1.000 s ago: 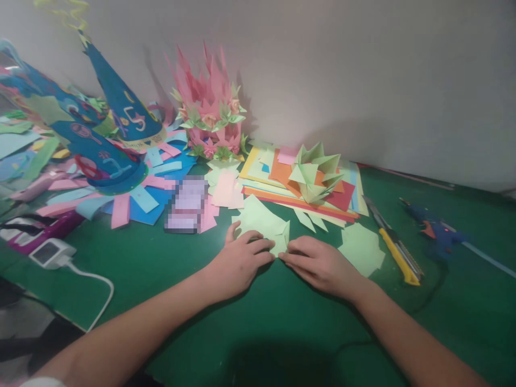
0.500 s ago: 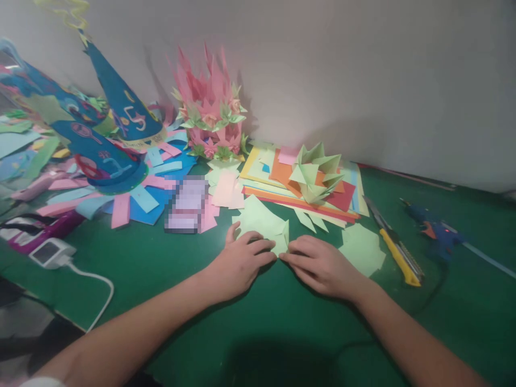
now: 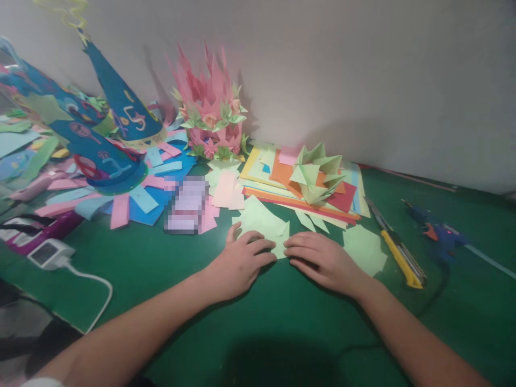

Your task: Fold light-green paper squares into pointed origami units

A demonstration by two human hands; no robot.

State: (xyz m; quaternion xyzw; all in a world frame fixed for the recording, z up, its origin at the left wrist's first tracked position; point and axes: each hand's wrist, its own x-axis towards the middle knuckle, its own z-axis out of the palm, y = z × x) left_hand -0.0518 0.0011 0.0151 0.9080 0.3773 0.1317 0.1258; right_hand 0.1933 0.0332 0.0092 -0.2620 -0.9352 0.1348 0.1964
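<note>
Flap (image 3: 284,229) pressed down on the pale green paper (image 3: 260,216)

From the head view, my only one, I see the change at the right side of the paper. Half a second ago a small flap stood up there; now it lies flat, or nearly so. The right hand (image 3: 322,260) has also shifted: its fingertips met the near corner, and now they rest farther along the right edge. I read this as a fold being pressed down, though the fingers cover part of it and I can't judge how sharp the crease is.

The left hand (image 3: 242,263) has stayed put, fingers bent over the near part of the paper with one digit spread toward the far left. The right hand's fingers lie close side by side. Whether either hand pinches an edge, I cannot tell.

The paper lies on the green counter (image 3: 258,312) between the two hands, just on the near side of the stack of coloured paper (image 3: 253,169). The folded green paper ornament (image 3: 308,174) sits on that stack. More green sheets (image 3: 365,250) lie just right of my right hand, with the yellow utility knife (image 3: 399,258) beyond them and the blue glue gun (image 3: 439,234) at the far right.
</note>
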